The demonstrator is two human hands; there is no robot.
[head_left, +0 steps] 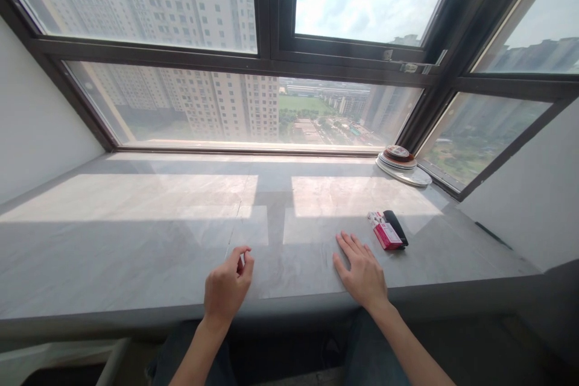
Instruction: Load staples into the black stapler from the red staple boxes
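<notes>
My left hand point(228, 287) is just above the front part of the grey marble windowsill point(149, 253), its fingers curled and the thumb close to the bent index finger. The inside of that hand is hidden, so I cannot make out whether it holds anything. My right hand point(360, 271) lies open on the sill, palm down with the fingers stretched forward. Just right of its fingertips is a small pink and white box point(384, 232). A black case-like item point(396, 229) lies against the box's right side.
A stack of round plates or lids point(401, 166) sits in the far right corner by the window frame point(266, 66). White walls point(40, 114) bound the sill at both sides. A pale-rimmed container point(63, 350) stands below the front edge, at the lower left.
</notes>
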